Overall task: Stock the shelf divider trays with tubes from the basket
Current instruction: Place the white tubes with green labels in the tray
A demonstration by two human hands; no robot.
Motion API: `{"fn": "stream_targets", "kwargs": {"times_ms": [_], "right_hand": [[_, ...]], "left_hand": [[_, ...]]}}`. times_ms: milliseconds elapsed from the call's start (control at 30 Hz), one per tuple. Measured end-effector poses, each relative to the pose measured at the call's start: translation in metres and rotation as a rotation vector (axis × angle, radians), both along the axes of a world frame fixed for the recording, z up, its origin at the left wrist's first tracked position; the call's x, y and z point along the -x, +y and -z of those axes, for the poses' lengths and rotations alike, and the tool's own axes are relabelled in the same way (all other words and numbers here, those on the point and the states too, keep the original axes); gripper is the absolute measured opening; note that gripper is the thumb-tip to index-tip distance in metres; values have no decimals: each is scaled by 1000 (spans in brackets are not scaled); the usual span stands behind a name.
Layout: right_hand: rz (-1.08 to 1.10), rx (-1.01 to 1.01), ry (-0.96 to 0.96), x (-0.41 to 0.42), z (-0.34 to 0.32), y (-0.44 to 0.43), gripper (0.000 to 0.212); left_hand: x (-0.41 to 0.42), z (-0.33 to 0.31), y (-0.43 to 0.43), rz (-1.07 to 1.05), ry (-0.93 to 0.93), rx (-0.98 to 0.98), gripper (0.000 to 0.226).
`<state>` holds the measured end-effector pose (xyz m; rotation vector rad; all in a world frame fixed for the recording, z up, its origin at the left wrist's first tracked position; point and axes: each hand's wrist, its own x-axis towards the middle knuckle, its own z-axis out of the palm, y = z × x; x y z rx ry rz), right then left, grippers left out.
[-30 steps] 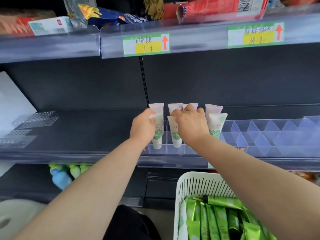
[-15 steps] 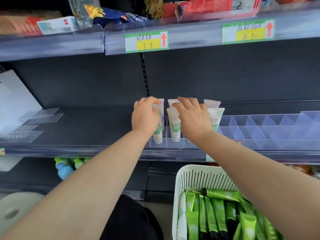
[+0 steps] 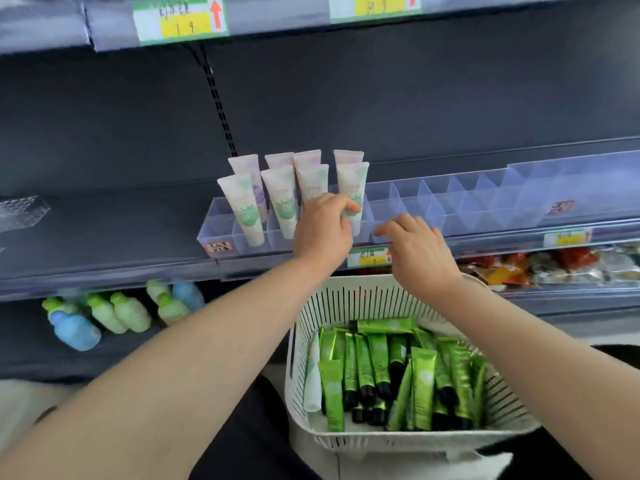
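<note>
Head view: eight white tubes stand cap-down in the left end of the clear divider tray, in two rows of four, the back row showing only its crimped tops. The tray sits along the front edge of the dark middle shelf. The left hand reaches in from below, its fingers and thumb curled against the lower part of the rightmost front tube and pinching it. The right hand hovers just beside it over the tray's front wall, with its fingers loosely bent, pointing left and holding nothing. The tray compartments to the right of the tubes hold nothing.

Below the hands, a white slotted basket holds a heap of green tubes with black caps, and one white tube lies against its left wall. Price labels with red arrows are fixed to the rail of the shelf above. On the shelf beneath, green and blue bottles lie at the left and foil packets at the right.
</note>
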<state>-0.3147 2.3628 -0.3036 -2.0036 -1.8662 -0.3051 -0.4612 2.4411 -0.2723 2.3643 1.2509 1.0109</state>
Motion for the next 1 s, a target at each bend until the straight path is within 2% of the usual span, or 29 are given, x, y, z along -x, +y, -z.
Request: {"fn": "stream_targets", "kwargs": {"times_ms": [167, 400, 667, 867, 1000], "right_hand": [[112, 202, -1, -46, 34, -37, 46], [195, 497, 41, -79, 84, -53, 43], [270, 786, 118, -83, 121, -55, 49], [246, 865, -109, -80, 136, -45, 38], [277, 917, -93, -74, 141, -38, 33]], "left_hand": [[-29, 41, -19, 124, 99, 173, 26], [-43, 102, -33, 160, 426, 378, 27], [-48, 142, -44, 200, 513, 491, 24], [-33, 163, -45, 217, 561, 526, 21], [-20, 171, -42, 189, 599, 565, 19]]}}
